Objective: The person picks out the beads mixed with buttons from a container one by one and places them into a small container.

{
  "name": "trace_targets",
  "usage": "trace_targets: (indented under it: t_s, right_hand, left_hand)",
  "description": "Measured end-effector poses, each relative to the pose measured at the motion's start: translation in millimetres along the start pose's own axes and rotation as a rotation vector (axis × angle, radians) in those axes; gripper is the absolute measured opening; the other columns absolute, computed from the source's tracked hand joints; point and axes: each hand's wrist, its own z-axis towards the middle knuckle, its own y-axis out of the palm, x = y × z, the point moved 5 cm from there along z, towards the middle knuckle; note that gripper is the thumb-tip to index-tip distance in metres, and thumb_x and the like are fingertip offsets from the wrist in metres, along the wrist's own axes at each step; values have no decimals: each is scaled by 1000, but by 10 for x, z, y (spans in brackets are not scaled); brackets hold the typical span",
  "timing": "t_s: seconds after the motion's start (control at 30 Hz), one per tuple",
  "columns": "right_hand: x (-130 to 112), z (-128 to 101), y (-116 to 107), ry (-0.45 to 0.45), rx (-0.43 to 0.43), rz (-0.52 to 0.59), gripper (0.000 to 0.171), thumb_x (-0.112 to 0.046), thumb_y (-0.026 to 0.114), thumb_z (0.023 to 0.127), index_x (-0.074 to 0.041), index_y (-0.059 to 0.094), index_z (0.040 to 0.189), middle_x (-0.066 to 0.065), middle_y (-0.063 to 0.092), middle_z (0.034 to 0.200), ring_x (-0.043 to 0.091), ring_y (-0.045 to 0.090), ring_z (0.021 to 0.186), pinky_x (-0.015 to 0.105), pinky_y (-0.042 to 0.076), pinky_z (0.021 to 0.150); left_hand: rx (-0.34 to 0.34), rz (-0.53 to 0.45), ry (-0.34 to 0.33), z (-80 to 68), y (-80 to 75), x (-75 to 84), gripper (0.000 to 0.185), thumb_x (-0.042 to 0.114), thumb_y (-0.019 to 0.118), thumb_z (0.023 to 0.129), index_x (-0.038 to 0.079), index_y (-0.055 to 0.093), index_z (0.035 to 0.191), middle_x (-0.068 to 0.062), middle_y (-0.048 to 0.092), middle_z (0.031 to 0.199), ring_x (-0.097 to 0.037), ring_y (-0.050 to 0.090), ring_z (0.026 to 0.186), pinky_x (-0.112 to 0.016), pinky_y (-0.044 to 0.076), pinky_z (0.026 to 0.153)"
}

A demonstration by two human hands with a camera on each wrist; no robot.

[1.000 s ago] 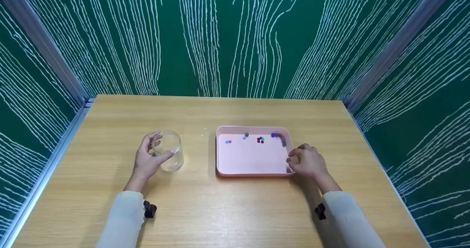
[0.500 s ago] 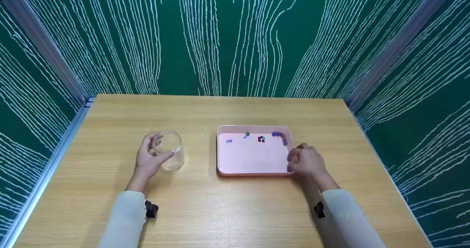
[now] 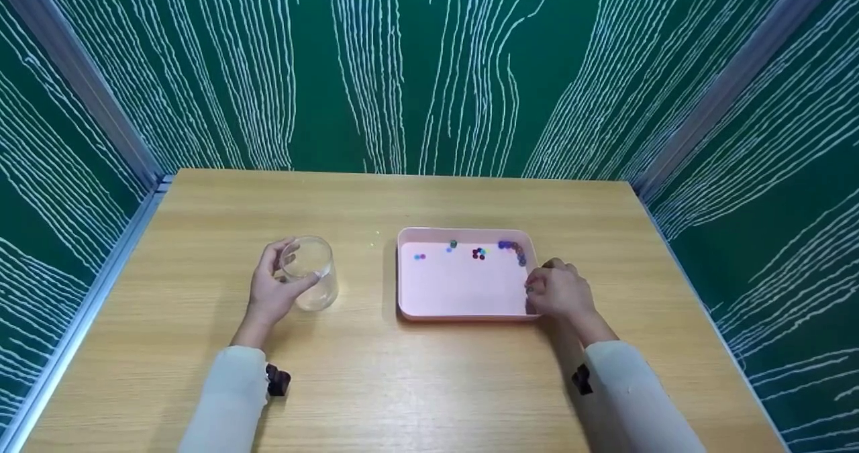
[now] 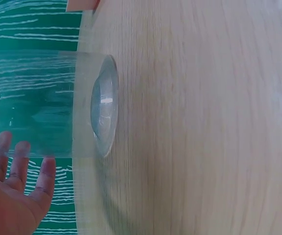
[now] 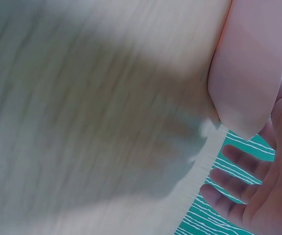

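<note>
My left hand [image 3: 272,290] curls round the smooth clear glass [image 3: 310,273] upright on the wood-grain tabletop [image 3: 376,379]; my right hand [image 3: 562,292] grips the rounded pink tray's [image 3: 463,315] near right corner, beads [image 3: 513,249] inside

Recording booth, green panel walls [image 3: 416,70], wooden table [image 3: 416,386]

Both arms are covered by long, pale grey-white sleeves that end at the wrists, leaving the left hand [image 3: 272,290] and right hand [image 3: 560,290] bare. A small dark device [image 3: 276,380] is strapped at the left cuff, and another dark device [image 3: 581,379] sits at the right cuff. No rings or gloves show.
</note>
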Motion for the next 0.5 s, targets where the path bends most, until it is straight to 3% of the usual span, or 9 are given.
trace_targets:
  t_s: [0.37,0.5]
  right_hand:
    - [-23,25,9,-80,64,-50,15,-25,70,75,-18,73,88,14,60,110,37,55,96,53,54,71]
    - [-22,23,25,-65,42,-62,17,-25,70,74,-18,73,89,15,59,112,37,54,96,53,53,72]
  left_hand:
    - [-26,-39,27,16,-1,-19,72,5,74,79,4,37,141,-17,43,145,-37,36,135,-50,30,109]
    - [-17,-37,22,15,6,-22,72,5,74,79,5,38,141,-17,44,144,-32,39,131,-47,33,106]
